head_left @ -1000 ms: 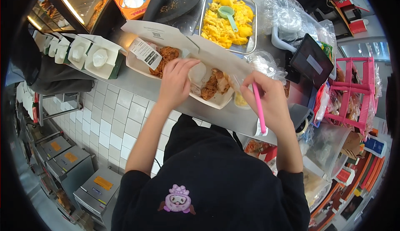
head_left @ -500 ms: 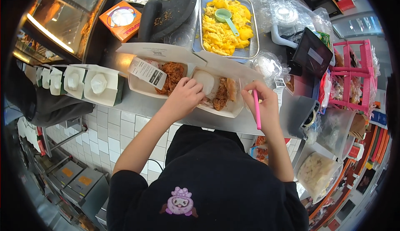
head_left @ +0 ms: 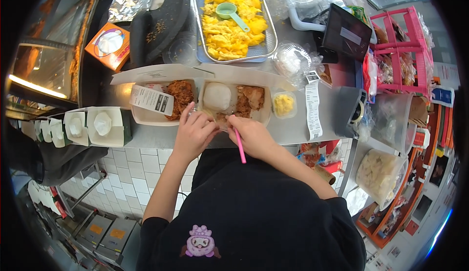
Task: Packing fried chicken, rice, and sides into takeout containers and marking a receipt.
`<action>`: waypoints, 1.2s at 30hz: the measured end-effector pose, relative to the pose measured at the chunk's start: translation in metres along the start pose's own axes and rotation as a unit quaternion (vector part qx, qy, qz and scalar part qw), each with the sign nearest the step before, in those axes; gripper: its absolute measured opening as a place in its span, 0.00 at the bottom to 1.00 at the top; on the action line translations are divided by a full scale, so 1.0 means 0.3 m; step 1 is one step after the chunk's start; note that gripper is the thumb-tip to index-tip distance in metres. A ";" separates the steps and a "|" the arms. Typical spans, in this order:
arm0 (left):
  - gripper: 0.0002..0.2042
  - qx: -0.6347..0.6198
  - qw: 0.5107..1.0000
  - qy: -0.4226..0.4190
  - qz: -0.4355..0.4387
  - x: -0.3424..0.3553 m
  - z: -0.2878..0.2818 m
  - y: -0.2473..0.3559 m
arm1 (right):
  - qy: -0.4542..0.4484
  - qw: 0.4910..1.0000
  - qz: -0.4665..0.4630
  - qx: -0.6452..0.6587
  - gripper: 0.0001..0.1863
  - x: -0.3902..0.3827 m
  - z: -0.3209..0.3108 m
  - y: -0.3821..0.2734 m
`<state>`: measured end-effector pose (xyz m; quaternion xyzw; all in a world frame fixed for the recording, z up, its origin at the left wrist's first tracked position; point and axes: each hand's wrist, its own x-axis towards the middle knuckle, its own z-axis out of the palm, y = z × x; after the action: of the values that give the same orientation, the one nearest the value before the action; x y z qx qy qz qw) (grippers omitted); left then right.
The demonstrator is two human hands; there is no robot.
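Observation:
Two open white cardboard boxes lie side by side, the left [head_left: 141,117] holding fried chicken [head_left: 180,92] under a printed slip [head_left: 151,100], the right [head_left: 266,107] holding a white rice mound [head_left: 217,96] and browned chicken pieces [head_left: 251,97]. My left hand [head_left: 193,136] curls at their front edges, fingers closed around something clear and small that I cannot make out. Beside it, my right hand [head_left: 249,136] grips a slim pink pen-like stick [head_left: 240,149] at the right box's front edge. A small tub of yellow food [head_left: 284,104] sits to the right.
Behind are a tray of yellow food [head_left: 272,36] with a green scoop, a black pan [head_left: 168,12] and an orange box [head_left: 107,46]. Right are a screen [head_left: 344,31], long receipt [head_left: 312,109] and pink racks [head_left: 400,51]. Small cartons [head_left: 97,124] and someone's dark clothing [head_left: 44,163] are left.
My right hand has moved left with the pink stick, from beside the right box to next to my left hand, uncovering the tub and receipt. The view has shifted.

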<state>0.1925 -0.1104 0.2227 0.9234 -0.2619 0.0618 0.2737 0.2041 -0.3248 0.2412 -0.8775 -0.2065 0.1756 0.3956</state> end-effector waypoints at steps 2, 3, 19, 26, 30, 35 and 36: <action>0.08 -0.013 1.000 -0.004 -0.010 0.006 0.006 -0.003 | -0.007 0.999 0.051 -0.007 0.11 0.000 0.031 0.004; 0.09 0.000 1.000 0.007 -0.019 0.008 0.010 -0.003 | 0.039 0.997 0.052 0.031 0.11 0.002 0.046 0.000; 0.11 0.087 0.990 0.078 -0.077 0.094 0.029 0.090 | 0.323 0.936 0.008 0.142 0.04 -0.229 -0.470 0.114; 0.17 0.125 0.980 0.026 -0.151 0.145 0.018 0.189 | 0.610 0.713 -0.343 -0.041 0.23 -0.614 -1.046 0.084; 0.20 0.165 0.969 -0.084 -0.164 0.124 -0.002 0.209 | 0.557 0.820 -0.028 -0.131 0.21 -0.506 -0.941 0.226; 0.15 0.180 0.967 0.004 -0.183 0.089 0.000 0.318 | 0.589 0.795 -0.147 0.022 0.18 -0.560 -0.936 0.298; 0.13 0.165 0.967 0.044 -0.188 0.069 0.007 0.323 | 0.650 0.732 -0.197 0.052 0.21 -0.574 -0.967 0.291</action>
<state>0.1601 -0.1899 0.2722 0.9848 -0.0575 0.0924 0.1356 0.2137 -0.6439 0.3807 -0.6955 -0.0576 -0.5090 0.5039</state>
